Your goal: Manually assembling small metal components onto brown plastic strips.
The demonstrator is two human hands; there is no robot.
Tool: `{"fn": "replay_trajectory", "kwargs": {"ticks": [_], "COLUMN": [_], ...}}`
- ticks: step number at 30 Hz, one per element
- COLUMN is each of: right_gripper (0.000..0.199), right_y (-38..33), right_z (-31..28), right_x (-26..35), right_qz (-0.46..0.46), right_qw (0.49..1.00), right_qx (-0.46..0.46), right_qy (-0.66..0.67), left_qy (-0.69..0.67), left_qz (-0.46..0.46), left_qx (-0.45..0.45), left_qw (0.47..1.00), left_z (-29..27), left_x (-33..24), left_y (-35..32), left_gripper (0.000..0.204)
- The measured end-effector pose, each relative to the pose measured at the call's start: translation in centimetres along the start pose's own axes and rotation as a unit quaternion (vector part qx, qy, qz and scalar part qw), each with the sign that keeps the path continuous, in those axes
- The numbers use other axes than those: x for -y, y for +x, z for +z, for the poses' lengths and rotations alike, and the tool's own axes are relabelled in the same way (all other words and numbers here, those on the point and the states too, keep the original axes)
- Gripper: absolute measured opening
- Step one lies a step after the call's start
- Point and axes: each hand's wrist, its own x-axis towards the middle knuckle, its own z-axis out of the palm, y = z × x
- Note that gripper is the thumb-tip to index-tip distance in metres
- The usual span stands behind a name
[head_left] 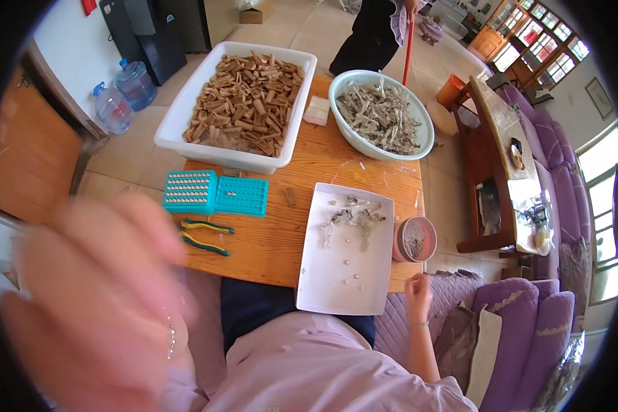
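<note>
My left hand (103, 281) is raised close to the camera, big and smeared by motion, so I cannot see if it holds anything. My right hand (419, 299), fingers curled closed, is off the table's front edge, just below a pink cup (429, 230) of small pale pieces. Whatever is in its fingers is too small to make out. Between the hands lies a shallow white box (323, 275) with a clump of clear plastic bits (357, 218) and several small beads. Green-and-yellow pliers (209, 226) rest beside a teal case (240, 197) with rows of silver pieces.
A white tub (172, 134) of brown pieces stands at the table's (268, 254) far left; a pale basin (340, 127) of clear plastic pieces stands far right. Another person (374, 34) holds a red pole beyond. Purple sofas (515, 309) and a wooden side table (484, 172) line the right.
</note>
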Motion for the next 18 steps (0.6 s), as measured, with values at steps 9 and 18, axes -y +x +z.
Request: {"fn": "replay_trajectory", "kwargs": {"ticks": [9, 18], "right_gripper": [0.026, 0.026], "right_y": [-0.6, 1.2], "right_z": [5.6, 8.4], "right_x": [1.8, 4.8], "right_qz": [0.072, -0.045], "right_qw": [0.980, 0.994], "right_qx": [0.139, 0.094], "right_qy": [0.120, 0.027], "left_qy": [0.110, 0.223], "left_qz": [0.039, 0.151], "left_qx": [0.023, -0.074], "left_qw": [0.993, 0.960], "left_z": [-3.9, -3.6], "left_x": [-3.5, -5.0], "left_y": [-0.5, -3.7], "left_gripper": [0.029, 0.025]}}
